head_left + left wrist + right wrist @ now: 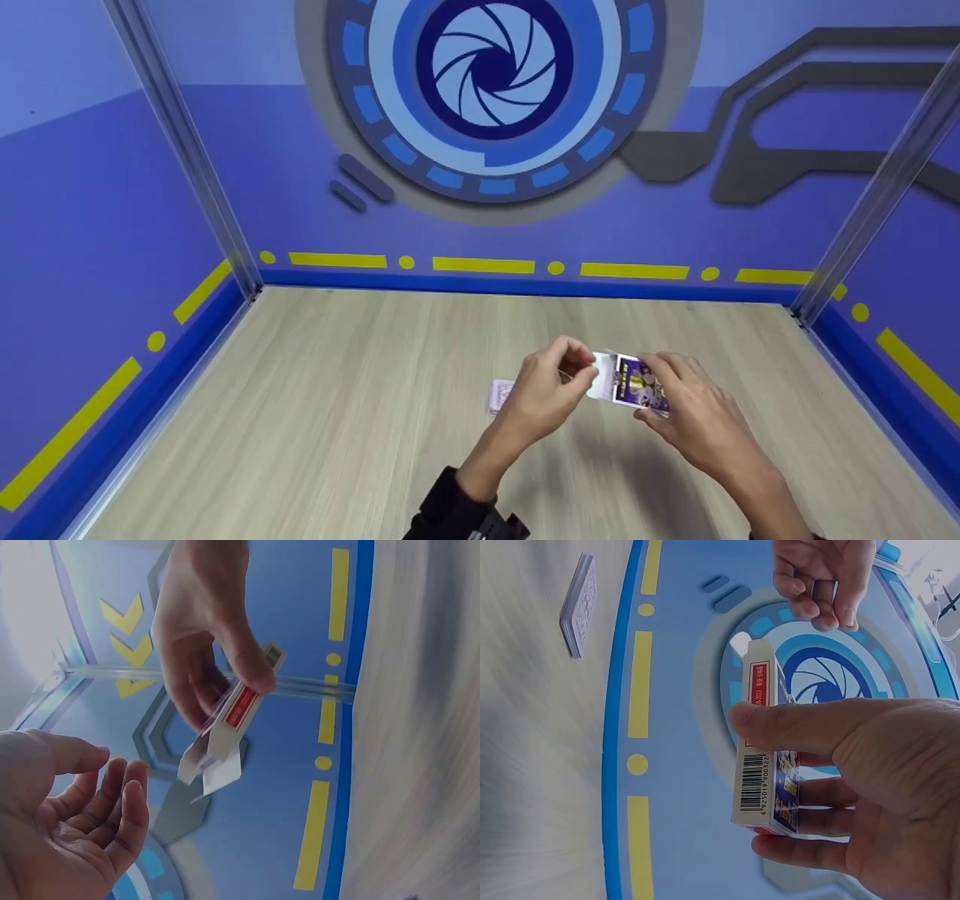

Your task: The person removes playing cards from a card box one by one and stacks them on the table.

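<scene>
My right hand (701,412) grips a small playing-card box (636,384) by its long sides, thumb on one edge and fingers on the other. Purple print covers its broad face; a barcode and a red label mark the narrow side (754,780). The end flap (222,774) hangs open toward my left hand (541,390). Bent loosely, the left fingers and thumb hold nothing, and the left wrist view shows them apart from the box. A deck of cards (580,607) with a pinkish patterned back lies on the table, partly hidden behind my left hand in the head view.
The light wood-grain table (322,420) spreads under both hands. Blue printed panels (360,240) with yellow marks enclose it at the back and sides. Metal posts (187,142) stand at the rear corners.
</scene>
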Demonstrator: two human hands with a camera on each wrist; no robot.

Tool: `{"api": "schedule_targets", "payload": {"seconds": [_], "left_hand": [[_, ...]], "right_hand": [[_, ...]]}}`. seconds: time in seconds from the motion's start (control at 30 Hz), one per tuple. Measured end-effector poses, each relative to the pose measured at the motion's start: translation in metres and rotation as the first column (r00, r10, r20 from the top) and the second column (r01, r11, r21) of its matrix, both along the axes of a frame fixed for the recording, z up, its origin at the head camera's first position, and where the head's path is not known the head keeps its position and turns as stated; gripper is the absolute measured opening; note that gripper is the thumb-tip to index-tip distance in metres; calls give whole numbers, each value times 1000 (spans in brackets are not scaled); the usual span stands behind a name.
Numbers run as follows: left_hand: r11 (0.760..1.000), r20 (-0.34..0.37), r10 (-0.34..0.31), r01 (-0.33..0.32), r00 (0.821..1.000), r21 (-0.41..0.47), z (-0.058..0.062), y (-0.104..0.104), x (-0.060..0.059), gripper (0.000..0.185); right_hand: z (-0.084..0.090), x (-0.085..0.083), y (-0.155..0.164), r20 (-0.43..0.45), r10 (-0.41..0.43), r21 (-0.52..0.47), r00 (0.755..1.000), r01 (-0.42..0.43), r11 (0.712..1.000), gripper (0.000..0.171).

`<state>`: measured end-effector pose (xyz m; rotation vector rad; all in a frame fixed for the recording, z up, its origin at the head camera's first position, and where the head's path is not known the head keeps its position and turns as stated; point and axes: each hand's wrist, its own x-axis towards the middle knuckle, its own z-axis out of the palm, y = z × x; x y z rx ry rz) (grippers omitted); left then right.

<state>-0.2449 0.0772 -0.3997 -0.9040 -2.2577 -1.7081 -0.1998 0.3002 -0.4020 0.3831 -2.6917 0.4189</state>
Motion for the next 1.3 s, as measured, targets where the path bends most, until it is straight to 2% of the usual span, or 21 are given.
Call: {"api": "schedule_targets", "payload": {"seconds": [0.27, 0.5, 0.87, 1.3], "left_hand": [[999, 89, 46, -45, 995, -15, -11, 15, 3, 10], [997, 118, 69, -66, 991, -31, -19, 17, 2, 14], [998, 168, 62, -57, 984, -31, -24, 16, -1, 24], [997, 212, 73, -66, 975, -39, -28, 17, -6, 26]], "right_hand": [[-2, 0, -5, 15, 11, 16, 1000, -11, 1000, 76], [-1, 2, -9, 0, 23, 29, 1000, -23, 999, 75], [-1, 3, -12, -33, 43, 40, 999, -42, 998, 75], [-3, 3, -14, -46, 69, 45, 997, -67, 997, 75]]}}
